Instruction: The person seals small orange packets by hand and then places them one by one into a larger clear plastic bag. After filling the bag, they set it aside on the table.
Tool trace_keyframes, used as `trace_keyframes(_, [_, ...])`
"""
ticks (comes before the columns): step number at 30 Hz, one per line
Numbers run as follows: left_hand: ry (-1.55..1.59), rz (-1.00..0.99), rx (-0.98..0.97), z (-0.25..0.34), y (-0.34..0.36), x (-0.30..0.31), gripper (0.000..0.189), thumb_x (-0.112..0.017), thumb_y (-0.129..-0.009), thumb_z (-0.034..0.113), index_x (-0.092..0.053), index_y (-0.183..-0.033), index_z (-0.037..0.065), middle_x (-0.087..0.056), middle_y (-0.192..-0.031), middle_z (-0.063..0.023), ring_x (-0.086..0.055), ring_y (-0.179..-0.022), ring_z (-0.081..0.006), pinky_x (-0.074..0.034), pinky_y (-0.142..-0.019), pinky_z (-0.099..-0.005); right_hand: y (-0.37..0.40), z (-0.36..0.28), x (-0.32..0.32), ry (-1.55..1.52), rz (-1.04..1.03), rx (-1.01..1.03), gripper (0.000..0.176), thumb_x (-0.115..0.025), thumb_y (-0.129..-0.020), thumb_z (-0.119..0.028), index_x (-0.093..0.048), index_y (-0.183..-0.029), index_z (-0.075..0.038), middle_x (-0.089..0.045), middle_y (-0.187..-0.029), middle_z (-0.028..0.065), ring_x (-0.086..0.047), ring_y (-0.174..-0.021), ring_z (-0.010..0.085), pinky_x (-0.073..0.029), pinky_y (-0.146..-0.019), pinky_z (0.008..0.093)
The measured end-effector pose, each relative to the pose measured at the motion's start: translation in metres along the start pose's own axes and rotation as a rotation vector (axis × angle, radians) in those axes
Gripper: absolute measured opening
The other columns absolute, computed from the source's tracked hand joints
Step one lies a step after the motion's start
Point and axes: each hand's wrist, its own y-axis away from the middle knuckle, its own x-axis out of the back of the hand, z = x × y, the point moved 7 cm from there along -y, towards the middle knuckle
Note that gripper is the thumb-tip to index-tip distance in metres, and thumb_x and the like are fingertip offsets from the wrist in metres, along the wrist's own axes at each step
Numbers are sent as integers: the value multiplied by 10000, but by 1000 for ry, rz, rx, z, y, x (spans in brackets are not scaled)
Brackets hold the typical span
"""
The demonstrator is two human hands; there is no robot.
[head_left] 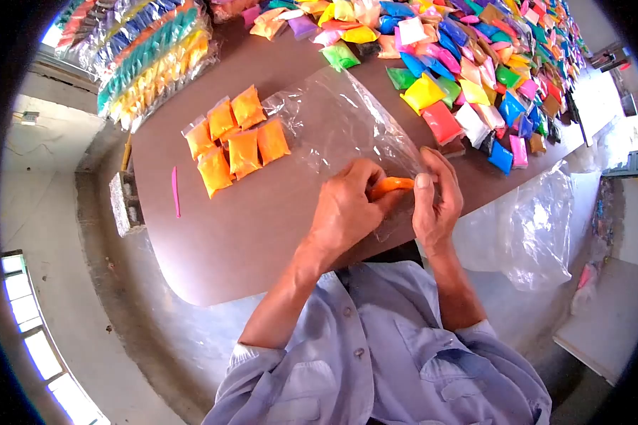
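Observation:
Near the table's front edge, my left hand (349, 207) has its fingers curled round one end of an orange packet (391, 186). The packet's other end meets the thumb of my right hand (436, 202), whose fingers are bent around the edge of a clear plastic bag (333, 117). That bag lies flat and wrinkled on the table behind both hands. Left of it, several orange packets (244, 153) lie side by side in two rows. A thin pink stick (176, 192) rests on the table further left.
A big heap of many-coloured packets (468, 88) covers the back right of the brown table (213, 241). Bagged rows of coloured packets (152, 71) lie at the back left. Another clear plastic bag (539, 227) hangs at the right edge.

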Motion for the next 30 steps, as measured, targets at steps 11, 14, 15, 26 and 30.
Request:
trace_keyframes(11, [-311, -177, -281, 21, 10, -2, 261, -836, -856, 177, -724, -1061, 61, -741, -1079, -92, -741, -979, -352, -626, -826, -432, 9, 5, 22, -4, -12, -85, 250, -579, -1101, -69, -733, -1249, 61, -747, -1318, 192, -707, -1242, 294, -536, -1078, 389])
trace_keyframes(14, [-427, -132, -359, 26, 10, -9, 245, -831, -846, 185, -736, -1052, 93, -721, -1040, -89, -734, -998, -318, -624, -835, -429, 15, 4, 22, 18, -18, -105, 222, -608, -1079, -19, -741, -1247, 40, -749, -1316, 187, -711, -1238, 285, -539, -1071, 375])
trace_keyframes(15, [-423, -167, -347, 28, 9, -11, 230, -826, -854, 182, -741, -1053, 104, -713, -1022, -88, -736, -982, -313, -622, -825, -432, 16, 3, 21, 16, -17, -79, 221, -619, -1070, -10, -742, -1249, 34, -749, -1315, 186, -712, -1238, 284, -541, -1070, 375])
trace_keyframes(26, [-75, -315, -238, 23, 2, -13, 276, -781, -917, 104, -752, -1188, 59, -727, -1039, -147, -742, -937, -396, -617, -845, -469, 18, 7, 20, 21, 17, -78, 211, -642, -1051, -9, -750, -1228, 29, -752, -1308, 183, -720, -1223, 289, -549, -1058, 376])
trace_keyframes(30, [-51, -299, -257, 24, 5, -12, 314, -758, -909, 50, -746, -1223, 53, -735, -1058, -161, -749, -971, -406, -623, -852, -468, 18, 4, 21, 3, 15, -92, 216, -640, -1041, -17, -749, -1220, 36, -749, -1309, 187, -721, -1214, 289, -553, -1051, 376])
